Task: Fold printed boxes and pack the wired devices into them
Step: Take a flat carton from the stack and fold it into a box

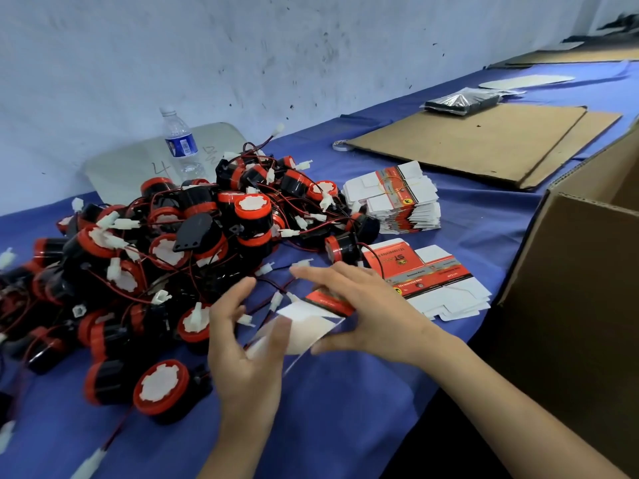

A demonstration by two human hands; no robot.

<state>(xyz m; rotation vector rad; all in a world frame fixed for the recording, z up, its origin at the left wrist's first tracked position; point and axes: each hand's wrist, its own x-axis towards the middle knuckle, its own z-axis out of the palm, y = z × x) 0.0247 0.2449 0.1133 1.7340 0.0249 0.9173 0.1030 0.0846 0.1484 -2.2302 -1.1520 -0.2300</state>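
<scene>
Station finding: one printed box [313, 318] is in hand above the near edge of the bench [345, 402], just in front of me, half formed, with a white flap showing.

Right hand [366, 312]: lies across the red printed face, fingers [325, 276] nearly straight on top and thumb tucked under the near side. It has the box clamped between them, I judge to steady it as the panels are squared.

Left hand [242, 344]: fingers spread and loosely curved, holding nothing. The thumb appears to press the white flap, though blur prevents certainty.

Supply:
- Loose flat blanks [439, 288] lie just right of the work.
- A banded stack [394, 198] sits further back.
- The wired devices [179, 243] are heaped toward the left edge, within the left hand's reach.
- An open carton [581, 288] stands off the right edge, presumably for packed boxes.

Judgement: folding stage; no device loaded yet.
</scene>
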